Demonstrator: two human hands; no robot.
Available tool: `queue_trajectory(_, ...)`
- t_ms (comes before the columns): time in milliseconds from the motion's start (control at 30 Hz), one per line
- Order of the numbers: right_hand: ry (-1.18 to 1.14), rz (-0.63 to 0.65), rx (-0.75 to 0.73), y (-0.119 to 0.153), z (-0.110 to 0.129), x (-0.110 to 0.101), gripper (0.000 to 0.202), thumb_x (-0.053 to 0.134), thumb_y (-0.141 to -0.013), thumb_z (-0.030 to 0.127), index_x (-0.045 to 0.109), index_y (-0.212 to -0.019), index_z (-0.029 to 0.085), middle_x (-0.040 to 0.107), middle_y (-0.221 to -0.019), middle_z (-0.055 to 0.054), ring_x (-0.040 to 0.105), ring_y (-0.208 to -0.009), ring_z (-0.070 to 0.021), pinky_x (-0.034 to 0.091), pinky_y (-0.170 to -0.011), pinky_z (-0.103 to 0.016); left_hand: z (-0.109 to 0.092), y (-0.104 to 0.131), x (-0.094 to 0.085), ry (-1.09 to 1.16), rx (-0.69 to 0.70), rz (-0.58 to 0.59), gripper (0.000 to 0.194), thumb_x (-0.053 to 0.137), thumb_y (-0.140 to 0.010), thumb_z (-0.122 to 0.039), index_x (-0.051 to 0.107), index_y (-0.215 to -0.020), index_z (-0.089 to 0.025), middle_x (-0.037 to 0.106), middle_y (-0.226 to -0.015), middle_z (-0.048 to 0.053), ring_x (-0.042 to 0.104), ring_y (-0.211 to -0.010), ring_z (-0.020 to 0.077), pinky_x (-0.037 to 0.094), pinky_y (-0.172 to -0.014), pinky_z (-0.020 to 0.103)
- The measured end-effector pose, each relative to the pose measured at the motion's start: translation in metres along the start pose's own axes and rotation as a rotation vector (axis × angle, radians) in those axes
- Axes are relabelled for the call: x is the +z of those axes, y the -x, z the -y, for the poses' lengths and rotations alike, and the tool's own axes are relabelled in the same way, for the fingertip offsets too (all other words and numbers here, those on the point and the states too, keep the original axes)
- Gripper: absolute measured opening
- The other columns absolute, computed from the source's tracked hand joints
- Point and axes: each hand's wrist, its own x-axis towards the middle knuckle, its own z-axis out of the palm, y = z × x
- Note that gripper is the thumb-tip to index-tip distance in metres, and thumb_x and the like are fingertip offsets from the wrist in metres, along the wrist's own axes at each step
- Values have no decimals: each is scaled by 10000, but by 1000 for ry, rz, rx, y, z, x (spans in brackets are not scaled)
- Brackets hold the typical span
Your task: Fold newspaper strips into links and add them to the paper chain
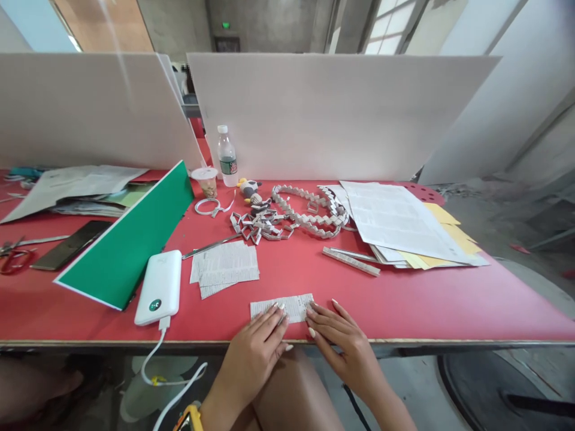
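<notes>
A strip of printed paper [297, 306] lies flat at the front edge of the red table. My left hand [259, 342] rests on its left part, fingers stretched out and lying flat. At the strip's right end, the fingertips of my right hand [344, 336] touch the paper, with the fingers extended and the thumb apart. Left of the strip sit several printed paper pieces [230, 263] in a loose pile. Behind them, folded paper chains [309, 218] are heaped in zigzag loops.
A white power bank [159, 287] with a cable stands left, beside a green board [135, 239]. A plastic bottle [227, 158] and a lidded cup [206, 179] are at the back. On the right are a folded paper strip [350, 261] and stacked sheets [399, 218]. A white partition [332, 114] rises behind.
</notes>
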Motion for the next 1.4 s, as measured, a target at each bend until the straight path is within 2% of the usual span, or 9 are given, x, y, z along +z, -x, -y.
queue_trajectory(200, -16, 77, -127, 0, 9, -1, 335, 509, -886, 220, 557, -1218, 214, 670, -1121, -77, 586, -1113, -186, 397, -1028, -436, 0, 5, -5, 58, 60, -22, 379, 326, -886, -68, 618, -1106, -170, 661, -1134, 61, 604, -1078, 144, 516, -911, 268)
queue_trajectory(367, -66, 21, -120, 6, 6, 1, 281, 486, -890, 122, 590, -1125, 235, 707, -1029, -14, 616, -1048, -136, 369, -1042, -396, -1, 8, -9, 113, 78, -78, 343, 323, -910, -112, 626, -1061, -169, 692, -1036, 57, 645, -977, 131, 539, -833, 230)
queue_trajectory(500, -125, 2, 1, 1, 9, -2, 213, 502, -892, 186, 593, -1082, 220, 697, -973, -33, 627, -930, -155, 443, -930, -373, -1, 3, -6, 160, -164, -191, 217, 420, -892, -157, 636, -901, -176, 657, -966, 70, 650, -874, 129, 536, -778, 224)
queue_trajectory(600, -103, -64, 226, -9, 15, 0, 119, 507, -885, 231, 623, -874, 208, 653, -834, -46, 575, -815, -178, 474, -754, -341, -2, -2, -1, 145, -384, -267, 162, 499, -864, -241, 601, -764, -164, 590, -951, 89, 625, -831, 152, 533, -731, 272)
queue_trajectory(700, -45, -119, 370, -15, 16, 7, 124, 554, -853, 275, 591, -761, 201, 592, -797, -47, 506, -782, -189, 448, -692, -331, 1, -4, 2, 113, -517, -281, 185, 567, -822, -310, 579, -713, -161, 556, -1004, 98, 599, -883, 182, 516, -741, 309)
queue_trajectory(933, 49, -180, 479, -18, 14, 20, 186, 584, -833, 341, 549, -714, 203, 537, -799, -54, 450, -819, -221, 416, -732, -369, 18, -8, -3, 127, -610, -148, 247, 629, -769, -366, 556, -638, -169, 538, -986, 83, 543, -912, 220, 468, -789, 381)
queue_trajectory(1067, 105, -169, 470, -18, 16, 21, 173, 539, -862, 311, 529, -725, 206, 537, -817, -59, 446, -822, -225, 405, -732, -373, 23, -9, -6, 207, -549, -163, 237, 582, -805, -378, 565, -685, -174, 538, -992, 80, 527, -944, 208, 458, -796, 348)
queue_trajectory(1200, 132, -174, 474, -18, 18, 21, 166, 538, -863, 290, 515, -720, 208, 539, -817, -58, 447, -825, -225, 397, -736, -369, 25, -8, -10, 286, -463, -22, 157, 535, -842, -343, 567, -791, -198, 589, -787, 14, 546, -796, 166, 436, -723, 296)
queue_trajectory(1400, 195, -197, 518, -19, 21, 23, 220, 491, -885, 348, 525, -717, 210, 543, -811, -67, 448, -829, -231, 383, -743, -377, 28, -10, -11, 241, -580, 58, 175, 506, -846, -362, 561, -785, -207, 597, -732, -11, 538, -672, 137, 400, -619, 250)
